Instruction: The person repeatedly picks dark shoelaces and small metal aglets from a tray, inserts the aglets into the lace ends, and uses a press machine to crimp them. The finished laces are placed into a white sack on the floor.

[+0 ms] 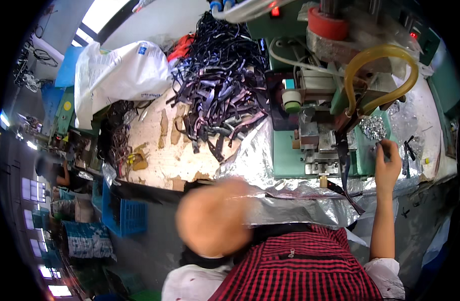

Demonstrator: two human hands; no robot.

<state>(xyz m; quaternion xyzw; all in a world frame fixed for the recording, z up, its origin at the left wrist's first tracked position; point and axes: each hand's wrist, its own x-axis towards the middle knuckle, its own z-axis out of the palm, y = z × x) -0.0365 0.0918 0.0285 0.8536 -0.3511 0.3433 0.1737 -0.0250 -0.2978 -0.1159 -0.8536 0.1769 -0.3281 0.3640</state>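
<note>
My left hand (213, 216) is a blur of motion at the table's front edge, so its fingers and anything in them cannot be made out. My right hand (388, 163) is at the right side of a green-based machine. Its fingertips are drawn together beside a pile of small shiny metal pieces (373, 127); whatever they pinch is too small to tell. Between the hands stands a metal fixture (323, 164) on the green base. Dark straps (344, 155) hang down in front of it, their ends over the foil-covered edge.
A large heap of dark strips (222, 90) covers the table's middle back. Left of it lies a white sack (122, 72). A yellow hose (413, 75) loops above the fixture. A blue crate (124, 214) stands on the floor at left. Another person (59, 173) sits far left.
</note>
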